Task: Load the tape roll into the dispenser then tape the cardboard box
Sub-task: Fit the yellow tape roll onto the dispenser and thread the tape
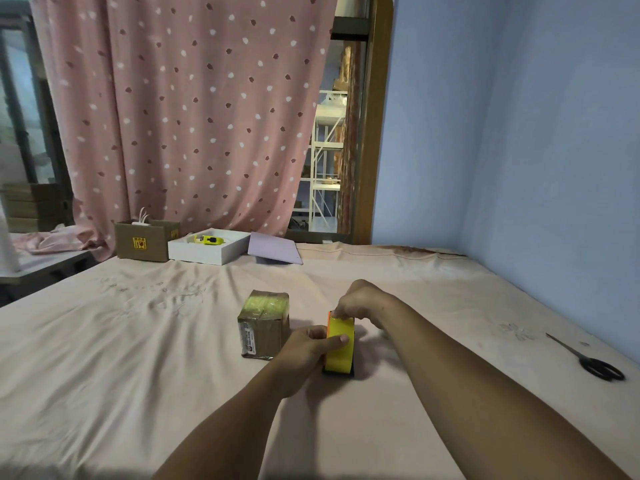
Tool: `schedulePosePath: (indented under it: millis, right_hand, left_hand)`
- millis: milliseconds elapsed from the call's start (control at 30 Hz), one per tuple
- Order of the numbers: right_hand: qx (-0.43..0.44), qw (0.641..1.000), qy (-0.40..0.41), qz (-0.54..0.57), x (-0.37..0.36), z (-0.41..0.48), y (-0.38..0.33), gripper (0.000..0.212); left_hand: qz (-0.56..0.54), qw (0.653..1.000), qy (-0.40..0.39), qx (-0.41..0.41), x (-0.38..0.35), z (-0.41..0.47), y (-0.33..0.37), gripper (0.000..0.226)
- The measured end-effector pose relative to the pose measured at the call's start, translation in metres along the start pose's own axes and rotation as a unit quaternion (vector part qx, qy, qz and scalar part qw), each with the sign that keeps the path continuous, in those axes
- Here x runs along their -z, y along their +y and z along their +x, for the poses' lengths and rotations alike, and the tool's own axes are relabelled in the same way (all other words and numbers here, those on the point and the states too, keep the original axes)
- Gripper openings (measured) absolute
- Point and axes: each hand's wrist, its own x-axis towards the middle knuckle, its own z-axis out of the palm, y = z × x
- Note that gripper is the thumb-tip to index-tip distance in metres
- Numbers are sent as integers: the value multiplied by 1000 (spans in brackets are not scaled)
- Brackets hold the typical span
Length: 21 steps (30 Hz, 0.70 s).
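The left hand (311, 344) grips the yellow tape roll (341, 348) from its side; the right hand (360, 301) pinches its top. The cardboard box (264, 323) sits just left.

2 bare forearms, no sleeves; left hand (309, 344) and right hand (360, 301) ungloved, short-nailed fingers (341, 339)

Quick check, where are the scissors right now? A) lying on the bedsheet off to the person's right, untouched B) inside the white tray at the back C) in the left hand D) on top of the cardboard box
A: the scissors lie flat on the bedsheet far to the right, clear of both hands; the left hand and right hand are on the yellow tape roll.
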Motion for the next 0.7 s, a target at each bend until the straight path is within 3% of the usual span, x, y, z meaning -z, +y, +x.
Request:
schedulePosePath:
  millis: [167,300,433,700]
  right_hand:
    - [20,999,5,-50,4,-5,-4,29]
    - [40,999,-3,1,3,-6,-2,28]
    - [84,996,2,30,5,-8,6,12]
    - [113,992,-22,41,8,-5,11,14]
  left_hand:
    - [11,1000,-12,-1,-1,0,0,26]
    - [-8,1000,2,-2,1,1,-2,34]
    - [-10,1000,1,4,2,3,-3,42]
    - [-4,1000,-4,9,3,4,-4,46]
